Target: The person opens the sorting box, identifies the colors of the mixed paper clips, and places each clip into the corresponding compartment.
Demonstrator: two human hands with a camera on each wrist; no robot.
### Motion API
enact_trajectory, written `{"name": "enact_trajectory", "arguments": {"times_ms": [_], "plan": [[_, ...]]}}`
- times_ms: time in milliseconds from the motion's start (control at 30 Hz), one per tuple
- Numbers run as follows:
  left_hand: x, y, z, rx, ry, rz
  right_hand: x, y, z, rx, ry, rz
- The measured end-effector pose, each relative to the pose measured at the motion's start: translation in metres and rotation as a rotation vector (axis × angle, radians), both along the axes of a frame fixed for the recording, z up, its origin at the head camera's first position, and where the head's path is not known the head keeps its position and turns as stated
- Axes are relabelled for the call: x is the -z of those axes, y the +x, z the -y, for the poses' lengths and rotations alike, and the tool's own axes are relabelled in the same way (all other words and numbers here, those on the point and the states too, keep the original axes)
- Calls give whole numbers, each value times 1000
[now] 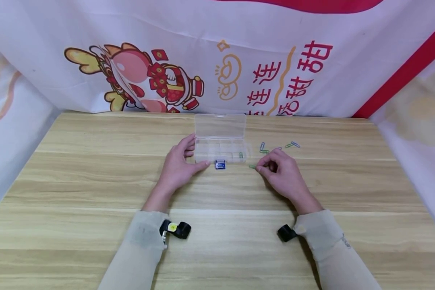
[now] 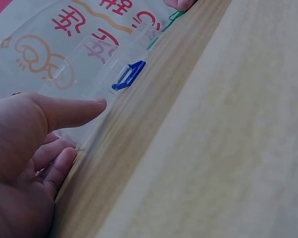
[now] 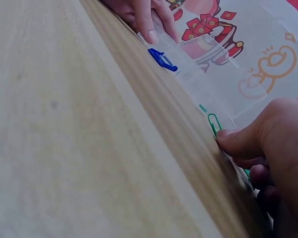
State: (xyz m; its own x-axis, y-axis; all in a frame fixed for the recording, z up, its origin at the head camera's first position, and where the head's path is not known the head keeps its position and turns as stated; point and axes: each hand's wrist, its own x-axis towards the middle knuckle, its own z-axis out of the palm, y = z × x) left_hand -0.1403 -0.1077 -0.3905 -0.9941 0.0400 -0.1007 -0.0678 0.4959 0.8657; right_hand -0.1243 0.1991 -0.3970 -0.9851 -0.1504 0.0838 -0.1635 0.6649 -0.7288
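A clear plastic compartment box point(image 1: 213, 157) stands on the table with its lid point(image 1: 220, 125) raised at the back and a blue latch point(image 1: 220, 164) hanging at the front. My left hand point(image 1: 178, 166) holds the box's left end, thumb along the front wall and fingers round the side. A green paper clip point(image 3: 214, 123) is pinched between thumb and forefinger of my right hand point(image 1: 283, 174), just off the box's front right corner. Inside the right front compartment lies another green paper clip point(image 1: 241, 155).
Several loose blue and green paper clips lie right of the box, among them a green clip point(image 1: 264, 152) and a blue clip point(image 1: 295, 144) farther right. A printed white cloth point(image 1: 188, 24) hangs behind the wooden table point(image 1: 94, 169).
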Motion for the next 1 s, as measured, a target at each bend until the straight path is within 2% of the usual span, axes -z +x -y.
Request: {"name": "enact_trajectory", "arguments": {"times_ms": [433,1000], "plan": [[-2,1,-1,0,9,0,1,0,-1,20,-90,60],[0,1,0,1,10,1,1,0,-1,57,-128,51]]}}
